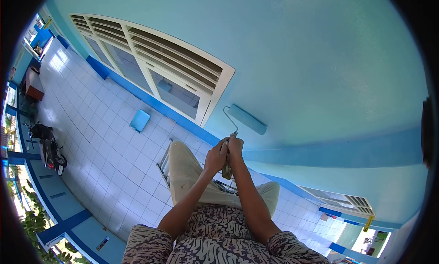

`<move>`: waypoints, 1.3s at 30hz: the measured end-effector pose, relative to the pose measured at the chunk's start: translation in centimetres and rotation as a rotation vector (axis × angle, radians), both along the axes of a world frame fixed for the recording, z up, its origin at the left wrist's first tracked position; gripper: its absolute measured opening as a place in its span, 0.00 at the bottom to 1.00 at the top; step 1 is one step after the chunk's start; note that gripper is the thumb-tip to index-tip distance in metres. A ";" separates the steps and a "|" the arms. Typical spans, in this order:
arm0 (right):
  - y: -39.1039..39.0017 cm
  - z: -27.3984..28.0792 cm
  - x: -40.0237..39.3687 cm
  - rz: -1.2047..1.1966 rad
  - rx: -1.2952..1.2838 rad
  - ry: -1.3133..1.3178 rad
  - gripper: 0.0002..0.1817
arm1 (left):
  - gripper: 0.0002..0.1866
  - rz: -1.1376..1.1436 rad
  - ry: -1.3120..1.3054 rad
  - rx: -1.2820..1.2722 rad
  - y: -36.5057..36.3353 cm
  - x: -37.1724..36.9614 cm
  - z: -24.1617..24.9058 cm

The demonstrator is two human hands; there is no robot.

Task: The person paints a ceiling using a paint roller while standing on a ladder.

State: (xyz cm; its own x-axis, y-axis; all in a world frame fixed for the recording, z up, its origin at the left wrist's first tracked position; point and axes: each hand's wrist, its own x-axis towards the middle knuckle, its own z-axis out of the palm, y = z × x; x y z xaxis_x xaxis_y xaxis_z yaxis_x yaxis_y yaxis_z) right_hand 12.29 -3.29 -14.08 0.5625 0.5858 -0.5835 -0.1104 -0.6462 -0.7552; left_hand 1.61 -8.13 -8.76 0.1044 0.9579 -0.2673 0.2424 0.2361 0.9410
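Observation:
A paint roller (247, 119) with a light-blue sleeve lies against or close to the turquoise wall (311, 72), in front of me. Its bent wire frame runs down into my right hand (235, 145), whose fingers are wrapped around the handle near its top. My left hand (216, 157) is closed on the same handle, right beside the right one. Below both hands sticks out the paint-stained, greenish lower end of the handle (227, 171).
Beneath me stands a metal ladder (163, 163) on the white tiled floor (123, 159). A blue paint tray (140, 121) lies on the tiles. The louvred window (160, 76) is at left on the wall. A motorbike (49, 147) stands far left by a low blue wall.

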 end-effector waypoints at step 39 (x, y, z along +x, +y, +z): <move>-2.7 7.6 -7.7 0.119 0.429 -0.202 0.21 | 0.20 0.129 -0.161 0.172 -2.7 -5.9 3.8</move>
State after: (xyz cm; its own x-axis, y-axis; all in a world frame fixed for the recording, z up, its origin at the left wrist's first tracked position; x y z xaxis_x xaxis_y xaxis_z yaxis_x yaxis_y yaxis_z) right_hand 4.63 -5.99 -6.48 0.5540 0.8167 -0.1618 0.1217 -0.2716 -0.9547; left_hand -4.27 -10.83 -4.92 0.0069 0.9960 -0.0889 0.0642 0.0882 0.9940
